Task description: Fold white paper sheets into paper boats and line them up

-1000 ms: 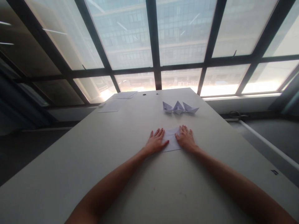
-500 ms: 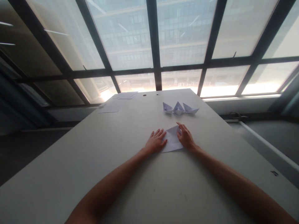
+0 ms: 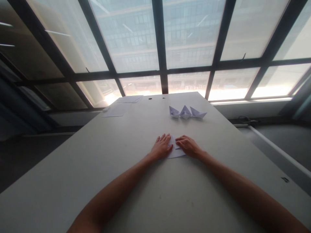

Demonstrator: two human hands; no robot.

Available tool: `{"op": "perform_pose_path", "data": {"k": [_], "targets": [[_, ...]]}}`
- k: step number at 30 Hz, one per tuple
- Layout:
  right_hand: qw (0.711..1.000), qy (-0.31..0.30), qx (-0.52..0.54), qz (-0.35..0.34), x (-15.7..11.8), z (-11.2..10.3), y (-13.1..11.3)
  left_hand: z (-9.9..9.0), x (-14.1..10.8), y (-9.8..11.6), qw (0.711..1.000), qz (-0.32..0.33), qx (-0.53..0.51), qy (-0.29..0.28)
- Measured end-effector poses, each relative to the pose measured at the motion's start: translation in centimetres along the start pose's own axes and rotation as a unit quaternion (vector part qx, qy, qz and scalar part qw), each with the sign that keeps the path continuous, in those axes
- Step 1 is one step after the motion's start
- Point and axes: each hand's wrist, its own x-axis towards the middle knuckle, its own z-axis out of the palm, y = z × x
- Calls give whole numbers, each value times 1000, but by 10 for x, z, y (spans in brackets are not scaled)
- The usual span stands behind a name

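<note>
A partly folded sheet of white paper (image 3: 177,153) lies flat on the white table (image 3: 136,187). My left hand (image 3: 162,147) rests on its left side with the fingers spread. On the right, my right hand (image 3: 188,145) lies over the paper, where a corner is turned down toward the middle; its fingers are together and bent, and whatever is under them is hidden. Beyond my hands stand three folded paper boats: a left one (image 3: 174,112), a middle one (image 3: 185,112) and a right one (image 3: 198,113).
Flat paper sheets (image 3: 115,110) lie at the table's far left. A small dark mark (image 3: 285,180) is near the right edge. Large windows (image 3: 136,38) rise behind the table, and a dark curtain (image 3: 21,100) hangs at the left.
My right hand has moved left and slightly down, and the paper's upper right corner is now folded inward beneath it. My left hand stays nearly in place.
</note>
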Motion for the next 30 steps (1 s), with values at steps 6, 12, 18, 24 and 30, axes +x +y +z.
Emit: {"op": "perform_pose_path", "data": {"k": [6, 12, 18, 24, 30], "targets": [[998, 57, 14, -26, 1, 11, 11, -7, -2, 2, 999, 7, 35, -4], [996, 58, 26, -65, 2, 18, 16, -13, -3, 5, 998, 1, 48, 33], [998, 36, -9, -55, 0, 17, 7, -8, -3, 4, 999, -14, 43, 18], [996, 2, -70, 49, -1, 20, 6, -6, -2, 2, 999, -14, 33, -17], [991, -38, -86, 94, 0, 23, 13, -8, -2, 3, 999, -15, 30, -19]]}}
